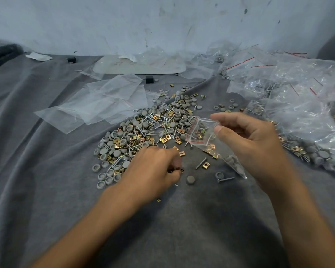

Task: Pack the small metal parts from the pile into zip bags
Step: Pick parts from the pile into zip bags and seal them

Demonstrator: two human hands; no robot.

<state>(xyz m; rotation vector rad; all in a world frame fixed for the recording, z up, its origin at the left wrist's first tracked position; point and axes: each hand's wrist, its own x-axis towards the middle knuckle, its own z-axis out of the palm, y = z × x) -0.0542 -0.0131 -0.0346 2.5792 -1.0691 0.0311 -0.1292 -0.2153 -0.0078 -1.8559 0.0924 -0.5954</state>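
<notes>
A pile (143, 130) of grey caps, brass square clips and screws lies spread on the grey cloth. My right hand (249, 140) holds a small clear zip bag (207, 140) with a red strip by its mouth, above the pile's right edge. The bag hangs tilted and holds some caps and brass clips. My left hand (153, 167) is at the near edge of the pile, knuckles up, fingers curled and pinching small brass parts (179, 169) at the fingertips.
Several empty zip bags (97, 105) lie flat at the left rear. A heap of filled bags (302, 105) covers the right side. Loose caps, screws and clips (205, 165) are scattered near my hands. A white board (139, 64) lies by the wall.
</notes>
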